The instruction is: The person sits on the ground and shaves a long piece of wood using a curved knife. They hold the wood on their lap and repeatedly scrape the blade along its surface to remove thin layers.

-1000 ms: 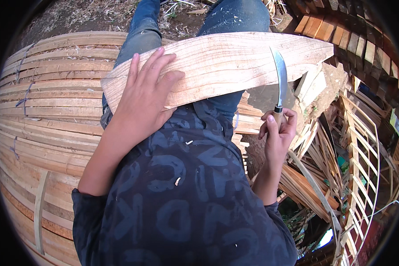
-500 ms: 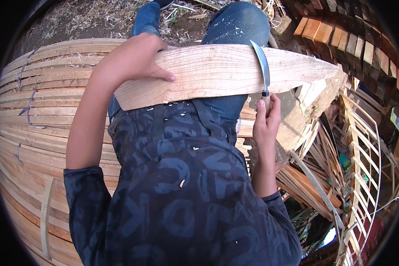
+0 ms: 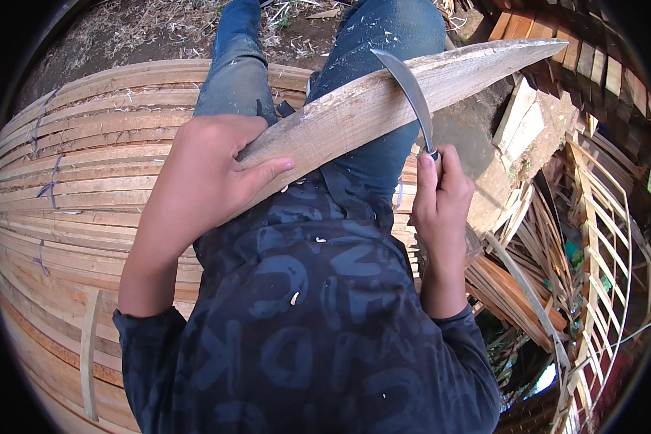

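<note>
A pale wooden board with a tapered far end lies slantwise across my lap, its right end raised and pointing away. My left hand grips its near left end, thumb along the face and fingers hidden behind. In my right hand is a curved knife, its handle wrapped by my fingers. The blade rises from the fist and bends left at the tip, crossing in front of the board. Whether the edge touches the wood I cannot tell.
Bundled wooden slats fill the left side beneath me. On the right lie a rough block, loose wood strips and a lattice frame. Stacked reddish timber stands at the far right. Shavings litter the ground ahead.
The board has turned from nearly level with its broad face up to a slant, right end higher, showing a narrower side. My left hand moved lower; the knife's tip shifted left and up.
</note>
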{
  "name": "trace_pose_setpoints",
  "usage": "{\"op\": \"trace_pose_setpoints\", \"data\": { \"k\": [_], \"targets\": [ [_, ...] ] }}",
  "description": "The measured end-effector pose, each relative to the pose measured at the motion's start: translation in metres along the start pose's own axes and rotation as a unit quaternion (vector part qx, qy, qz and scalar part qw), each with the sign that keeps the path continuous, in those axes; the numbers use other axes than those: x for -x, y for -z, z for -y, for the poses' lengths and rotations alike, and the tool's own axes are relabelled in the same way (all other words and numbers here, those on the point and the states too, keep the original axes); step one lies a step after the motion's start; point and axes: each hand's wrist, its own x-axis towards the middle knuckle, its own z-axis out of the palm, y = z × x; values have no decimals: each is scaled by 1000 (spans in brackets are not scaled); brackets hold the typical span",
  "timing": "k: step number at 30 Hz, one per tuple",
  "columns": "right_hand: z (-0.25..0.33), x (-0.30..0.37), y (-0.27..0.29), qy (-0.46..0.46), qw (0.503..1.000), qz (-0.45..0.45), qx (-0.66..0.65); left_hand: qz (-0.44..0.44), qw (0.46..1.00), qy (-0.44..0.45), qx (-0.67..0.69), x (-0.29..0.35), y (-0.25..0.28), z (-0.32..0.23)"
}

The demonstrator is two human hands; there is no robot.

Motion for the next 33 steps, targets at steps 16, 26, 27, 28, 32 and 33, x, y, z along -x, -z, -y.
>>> {"op": "trace_pose_setpoints", "data": {
  "k": [16, 26, 27, 28, 32, 33],
  "targets": [
    [-6, -39, 1, 5, 997, -49, -61, -22, 995, -86, 39, -23, -16, -21],
    [21, -12, 9, 12, 999, 35, 14, 66, 991, -1, 119, 0, -8, -22],
    [20, -8, 9, 50, 998, 36, 19, 73, 990, 20, 116, 2, -7, -28],
    [27, -6, 12, 23, 997, 65, 22, 79, 990, 41, 113, 2, -7, -31],
    [17, -8, 12, 49, 996, 32, 71, 58, 991, 55, 107, 5, -13, -41],
    [16, -10, 13, 56, 995, 24, 82, 55, 991, 48, 110, 5, -13, -42]
  ]
}}
